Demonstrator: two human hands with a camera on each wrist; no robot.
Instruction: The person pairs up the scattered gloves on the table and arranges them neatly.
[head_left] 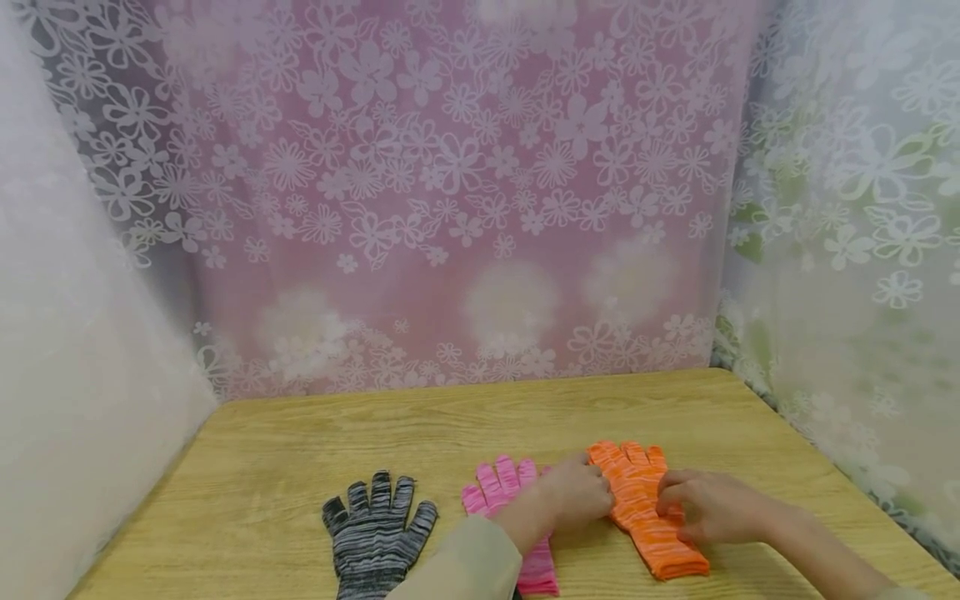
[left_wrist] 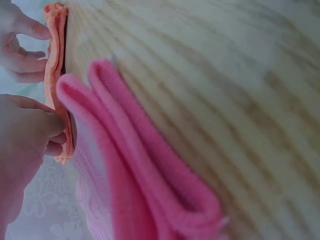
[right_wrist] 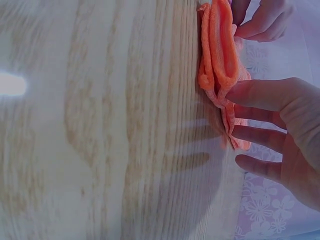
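An orange knit glove point(head_left: 637, 500) lies on the table between both hands, fingers pointing away. At its left edge, my left hand point(head_left: 576, 496) has curled fingers that pinch the fabric; the left wrist view shows this hand point(left_wrist: 22, 150) at the glove point(left_wrist: 54, 80). From the other side, my right hand point(head_left: 712, 504) touches the glove's right edge. Its fingers look spread and fairly straight in the right wrist view, where the thumb meets the orange cuff point(right_wrist: 222, 55). A pink knit glove point(head_left: 536, 567) lies partly hidden under my left forearm.
A grey-and-black striped knit glove point(head_left: 375, 533) lies to the left, fingers spread. All the gloves are on a wooden table point(head_left: 247, 467). Floral-patterned curtains point(head_left: 450, 208) hang behind the table and along both sides.
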